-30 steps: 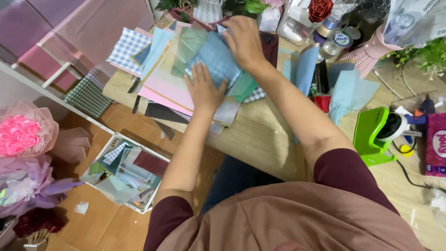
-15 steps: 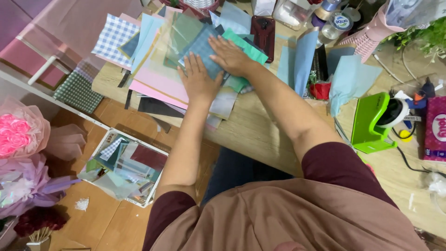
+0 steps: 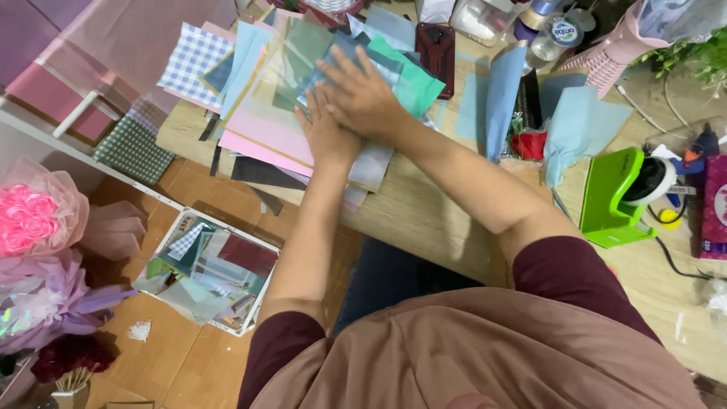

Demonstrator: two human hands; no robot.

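A wooden counter (image 3: 424,220) runs across the view from upper left to lower right, and most of its far end is covered by a loose pile of coloured paper sheets (image 3: 265,113) in pink, pale blue, teal, green and blue-and-white check, fanned out over one another and overhanging the counter's near edge. On the floor below, to the left, lies a shallow tray of paper offcuts (image 3: 208,273), and further left stand wrapped bouquets (image 3: 38,220) in pink and lilac. At the right side of the counter sits a bright green tape dispenser (image 3: 617,201), with pale blue folded sheets (image 3: 579,125) just beside it and a dark red phone case (image 3: 437,45) lying near the top of the pile. Both of the person's hands rest on the pile near its middle. The left hand (image 3: 327,136) lies flat, palm down, its fingers straight and close together, pressing on the sheets. The right hand (image 3: 367,98) lies partly across the left hand, touching it, also palm down, with its fingers (image 3: 341,64) spread apart over a teal and blue-grey sheet. Neither hand is closed around anything; both simply press on the top sheets.
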